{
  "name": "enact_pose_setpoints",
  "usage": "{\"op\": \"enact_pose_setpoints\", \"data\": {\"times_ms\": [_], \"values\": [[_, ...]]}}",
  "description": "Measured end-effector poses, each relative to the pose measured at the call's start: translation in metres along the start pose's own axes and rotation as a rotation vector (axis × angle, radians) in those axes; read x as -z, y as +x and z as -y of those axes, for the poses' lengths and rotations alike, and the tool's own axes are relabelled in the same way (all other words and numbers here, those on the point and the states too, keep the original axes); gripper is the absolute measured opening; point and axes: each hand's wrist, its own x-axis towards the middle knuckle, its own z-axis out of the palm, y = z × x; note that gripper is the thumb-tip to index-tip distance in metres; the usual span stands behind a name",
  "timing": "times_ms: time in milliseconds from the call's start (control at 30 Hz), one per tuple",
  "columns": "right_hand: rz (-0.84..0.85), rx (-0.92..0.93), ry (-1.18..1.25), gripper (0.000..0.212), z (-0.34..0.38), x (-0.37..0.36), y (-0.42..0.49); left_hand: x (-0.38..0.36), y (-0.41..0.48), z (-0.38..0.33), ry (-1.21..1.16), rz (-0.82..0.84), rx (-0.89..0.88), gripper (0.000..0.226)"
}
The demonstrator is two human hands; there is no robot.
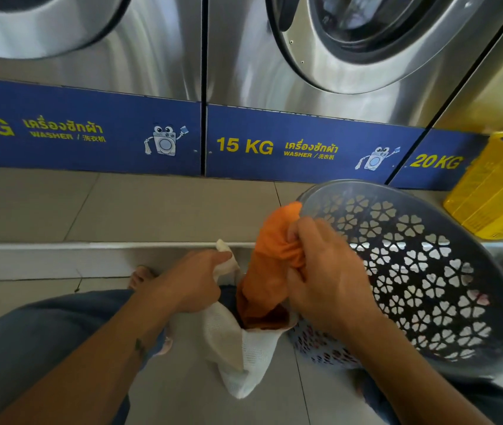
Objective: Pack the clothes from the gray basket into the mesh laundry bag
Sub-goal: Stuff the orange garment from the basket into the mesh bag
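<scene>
Head view, step in hand: I am feeding an orange garment [270,265] into the mouth of the mesh laundry bag [238,348]; I judge this to be mid-transfer, not a finished placement.
Head view, left hand [195,280]: I am pinching the bag's upper rim; the grip is closed on the white mesh, holding the opening up and apart.
Head view, right hand [323,280]: I am clutching the garment; the grip is closed on a bunched fold of orange cloth, just beside the bag's mouth.
Head view, garment position: its lower end is sitting inside the bag; its upper end is standing above the rim, touching the edge of the gray basket [421,271].
Head view, basket: it is tilted, lying against my right side on the tiled floor [152,210]; through its cut-outs I am seeing hints of patterned fabric, but I cannot tell how much is left.
Head view, bag: it is hanging slack between my knees, its bottom near the floor; the fill level is hidden.
Head view, surroundings: washers [305,72] are standing ahead; a yellow basket [495,185] is sitting well apart at the right.
Next move, judgement: I should be pushing the cloth down while keeping the rim open, then letting go and reaching back to the basket.
Risk, judgement: the rim may be folding inward if the left pinch slackens.
</scene>
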Motion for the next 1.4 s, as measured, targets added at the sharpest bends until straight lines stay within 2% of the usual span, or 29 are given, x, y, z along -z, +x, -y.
{"op": "enact_pose_setpoints", "data": {"times_ms": [67, 100, 133, 200, 267, 333, 367, 433, 500, 600, 767, 867, 933, 967, 1000, 1067, 1133, 1233, 1300, 1400], "values": [[0.257, 0.074, -0.073, 0.035, 0.007, -0.006, -0.004, 0.0, 0.0, 0.001, -0.048, -0.008, -0.003, 0.058], [0.33, 0.089, -0.068, 0.037, 0.004, -0.008, -0.006, 0.001, 0.0, 0.001, -0.059, -0.017, -0.006, 0.051], [0.329, 0.083, -0.033, 0.037, 0.0, -0.006, -0.005, 0.001, -0.001, 0.002, -0.062, -0.021, -0.001, 0.05], [0.19, 0.02, 0.028, 0.04, -0.017, -0.002, -0.003, 0.001, -0.002, 0.004, -0.054, -0.018, 0.038, 0.063], [0.176, -0.149, 0.081, 0.057, -0.041, -0.001, -0.001, 0.0, -0.002, 0.005, -0.052, -0.02, 0.049, 0.069], [0.392, -0.417, 0.225, 0.084, -0.06, -0.001, -0.002, 0.0, -0.003, 0.003, -0.049, -0.017, 0.044, 0.07], [0.501, -0.541, 0.369, 0.09, -0.064, -0.004, -0.004, 0.0, -0.003, 0.003, -0.041, -0.011, 0.041, 0.071], [0.573, -0.704, 0.649, 0.082, -0.065, -0.007, -0.007, -0.001, -0.003, 0.002, -0.026, -0.002, 0.033, 0.071], [0.519, -0.681, 0.65, 0.064, -0.061, -0.01, -0.006, -0.002, -0.003, 0.002, -0.012, 0.004, 0.023, 0.071], [0.434, -0.581, 0.418, 0.052, -0.056, -0.01, -0.003, -0.002, -0.004, 0.001, -0.007, 0.009, 0.025, 0.07], [0.263, -0.237, -0.036, 0.027, -0.023, 0.012, -0.003, 0.001, -0.005, 0.001, -0.065, -0.003, 0.082, 0.071], [0.169, -0.08, -0.133, 0.029, 0.012, 0.021, -0.001, 0.004, -0.008, 0.001, -0.089, -0.008, 0.091, 0.062], [0.202, -0.001, -0.152, 0.038, 0.035, 0.015, -0.003, 0.006, -0.008, 0.004, -0.089, -0.033, 0.069, 0.038], [0.247, 0.014, -0.145, 0.049, 0.042, 0.009, -0.004, 0.008, -0.01, 0.004, -0.093, -0.046, 0.065, 0.029], [0.289, 0.03, -0.142, 0.059, 0.044, 0.002, -0.007, 0.009, -0.01, 0.008, -0.101, -0.05, 0.068, 0.032], [0.337, 0.04, -0.201, 0.057, 0.039, -0.012, -0.011, 0.011, -0.012, 0.014, -0.121, -0.03, 0.113, 0.057], [0.376, -0.018, -0.314, 0.051, 0.026, -0.019, -0.012, 0.01, -0.014, 0.02, -0.117, -0.023, 0.155, 0.067], [0.465, -0.213, -0.429, 0.07, 0.012, -0.019, -0.012, 0.006, -0.015, 0.028, -0.105, -0.021, 0.185, 0.072], [0.512, -0.286, -0.36, 0.058, 0.005, -0.018, -0.01, 0.007, -0.015, 0.028, -0.109, -0.027, 0.182, 0.073], [0.499, -0.268, -0.344, 0.045, 0.002, -0.013, -0.008, 0.005, -0.013, 0.026, -0.116, -0.019, 0.147, 0.071]]}}
